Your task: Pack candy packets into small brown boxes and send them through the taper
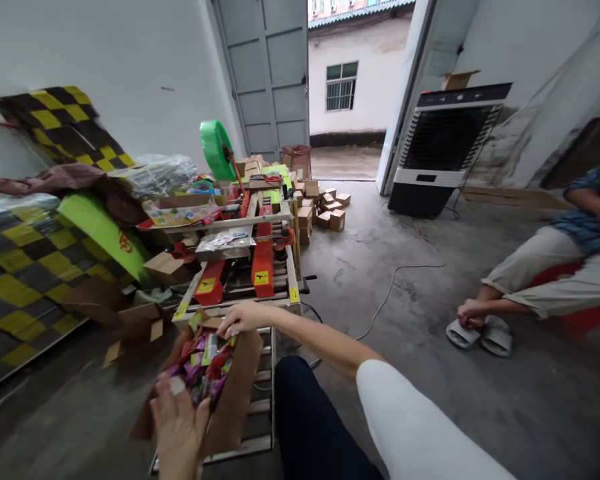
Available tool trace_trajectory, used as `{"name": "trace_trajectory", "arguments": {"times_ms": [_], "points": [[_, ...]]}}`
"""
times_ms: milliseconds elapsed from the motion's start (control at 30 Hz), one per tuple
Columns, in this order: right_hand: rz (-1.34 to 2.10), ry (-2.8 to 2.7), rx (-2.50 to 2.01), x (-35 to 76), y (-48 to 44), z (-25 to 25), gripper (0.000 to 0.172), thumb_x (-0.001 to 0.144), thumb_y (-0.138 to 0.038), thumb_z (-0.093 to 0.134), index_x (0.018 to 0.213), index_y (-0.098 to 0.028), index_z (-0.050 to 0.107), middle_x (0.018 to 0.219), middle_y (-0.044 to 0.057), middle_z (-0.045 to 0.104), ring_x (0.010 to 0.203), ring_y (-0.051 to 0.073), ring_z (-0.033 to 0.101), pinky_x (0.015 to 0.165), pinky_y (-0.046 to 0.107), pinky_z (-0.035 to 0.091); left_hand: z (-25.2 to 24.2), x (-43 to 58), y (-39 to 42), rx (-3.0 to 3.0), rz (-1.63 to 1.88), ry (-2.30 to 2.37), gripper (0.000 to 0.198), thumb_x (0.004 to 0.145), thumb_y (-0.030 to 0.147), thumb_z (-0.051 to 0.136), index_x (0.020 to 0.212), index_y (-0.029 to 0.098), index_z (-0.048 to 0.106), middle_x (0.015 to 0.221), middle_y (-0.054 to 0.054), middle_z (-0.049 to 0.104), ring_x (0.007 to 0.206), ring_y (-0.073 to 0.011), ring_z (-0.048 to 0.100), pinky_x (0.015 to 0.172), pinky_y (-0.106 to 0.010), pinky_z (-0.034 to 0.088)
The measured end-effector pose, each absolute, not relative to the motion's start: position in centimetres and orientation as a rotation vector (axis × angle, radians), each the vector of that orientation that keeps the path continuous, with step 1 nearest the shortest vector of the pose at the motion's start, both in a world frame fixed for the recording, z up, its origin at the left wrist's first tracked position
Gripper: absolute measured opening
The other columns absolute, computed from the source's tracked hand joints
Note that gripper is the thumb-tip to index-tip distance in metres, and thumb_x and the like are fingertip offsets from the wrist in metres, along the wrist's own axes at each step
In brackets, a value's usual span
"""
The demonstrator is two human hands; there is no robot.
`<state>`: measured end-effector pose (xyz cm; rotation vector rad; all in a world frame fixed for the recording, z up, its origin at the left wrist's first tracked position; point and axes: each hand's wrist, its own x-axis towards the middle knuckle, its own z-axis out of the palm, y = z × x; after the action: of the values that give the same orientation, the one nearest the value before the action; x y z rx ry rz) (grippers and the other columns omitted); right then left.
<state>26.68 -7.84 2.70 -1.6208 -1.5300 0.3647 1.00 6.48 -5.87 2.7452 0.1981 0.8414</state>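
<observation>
One open box of bright packets

The packets overlap too much to count. The box sits on rollers between the left hand, fingers extended and thumb apart, and the right hand, fingers bent at the far end; whether these grip anything I cannot tell. The left hand hides part of the near end. Beyond the right fingers: two red bars.

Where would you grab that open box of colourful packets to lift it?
Probably low on both sides of the open box, coming from left and right together: its flaps stand open and might bend, while packets fill the inside.
</observation>
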Motion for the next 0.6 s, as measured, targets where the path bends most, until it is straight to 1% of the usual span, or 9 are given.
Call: {"name": "trace_trajectory", "arguments": {"times_ms": [33,100,167,267,367,400,467,533,600], "points": [[0.411,-1.614,-1.622,26.8,-7.4,2.7,0.008,0.081,-0.021,0.076,0.083,-0.027,0.081,0.084,-0.006,0.076,0.083,0.010,0.067,0.076,0.017,0.045,-6.4,1.8,6.8,2.770,0.856,0.170,0.073,0.101,0.048,0.028,0.162,0.010,0.017,0.166,-0.022,0.021,0.157,-0.0360,0.009,0.124,-0.067,0.013],[0.437,-1.657,-1.696,26.6,-6.4,2.2,0.007,0.081,-0.027,0.076,0.076,-0.028,0.080,0.078,-0.008,0.076,0.073,0.009,0.066,0.067,0.017,0.042,-7.2,3.4,7.0,2.812,0.774,0.090,0.066,0.100,0.047,0.026,0.154,0.012,0.042,0.160,-0.021,0.038,0.153,-0.0366,0.028,0.123,-0.064,0.022],[0.361,-1.603,-1.866,26.1,-5.3,1.4,0.017,0.083,-0.034,0.074,0.069,-0.025,0.077,0.074,-0.005,0.075,0.070,0.011,0.065,0.064,0.019,0.042,-7.5,4.7,7.3,2.786,0.593,0.064,0.061,0.098,0.048,0.027,0.138,0.017,0.062,0.150,-0.016,0.052,0.144,-0.0351,0.044,0.121,-0.060,0.029],[0.191,-1.549,-2.116,24.8,-3.4,0.2,0.025,0.087,-0.040,0.068,0.070,-0.023,0.076,0.081,0.000,0.077,0.075,0.015,0.067,0.066,0.023,0.043,-6.8,5.7,8.8,2.545,0.349,0.139,0.063,0.093,0.057,0.031,0.122,0.021,0.073,0.136,-0.014,0.065,0.133,-0.0318,0.057,0.119,-0.053,0.036],[0.063,-1.498,-2.202,23.8,-2.0,0.0,0.025,0.092,-0.035,0.061,0.078,-0.020,0.076,0.095,0.005,0.077,0.086,0.018,0.069,0.077,0.029,0.045,-5.2,5.4,10.7,2.222,0.177,0.212,0.067,0.087,0.070,0.036,0.119,0.025,0.074,0.124,-0.011,0.072,0.131,-0.0309,0.059,0.118,-0.052,0.038],[0.038,-1.473,-2.208,23.5,-1.7,0.2,0.024,0.092,-0.034,0.061,0.080,-0.019,0.076,0.098,0.006,0.077,0.090,0.019,0.069,0.081,0.031,0.045,-4.7,5.2,11.0,2.166,0.162,0.225,0.067,0.085,0.073,0.041,0.122,0.027,0.073,0.125,-0.009,0.071,0.134,-0.0309,0.057,0.119,-0.052,0.037],[-0.015,-1.392,-2.216,23.1,-1.7,0.6,0.021,0.091,-0.033,0.063,0.085,-0.018,0.076,0.103,0.008,0.076,0.099,0.021,0.067,0.091,0.035,0.044,-4.0,4.9,10.3,2.135,0.193,0.265,0.070,0.079,0.072,0.053,0.132,0.027,0.066,0.137,-0.007,0.065,0.142,-0.0309,0.048,0.122,-0.052,0.032],[-0.083,-1.240,-2.236,22.4,-2.5,0.6,0.022,0.094,-0.031,0.059,0.101,-0.017,0.075,0.115,0.011,0.072,0.112,0.024,0.063,0.102,0.039,0.041,-3.7,5.1,8.0,2.111,0.271,0.353,0.081,0.075,0.066,0.060,0.143,0.021,0.056,0.151,-0.011,0.053,0.147,-0.0316,0.040,0.124,-0.051,0.028],[-0.139,-1.038,-2.255,21.0,-3.8,-0.1,0.036,0.099,-0.027,0.049,0.128,-0.014,0.065,0.134,0.017,0.063,0.129,0.027,0.053,0.111,0.046,0.035,-3.5,5.7,4.4,2.048,0.404,0.478,0.084,0.077,0.058,0.060,0.146,0.012,0.048,0.155,-0.017,0.046,0.148,-0.0323,0.038,0.125,-0.050,0.026]]}}
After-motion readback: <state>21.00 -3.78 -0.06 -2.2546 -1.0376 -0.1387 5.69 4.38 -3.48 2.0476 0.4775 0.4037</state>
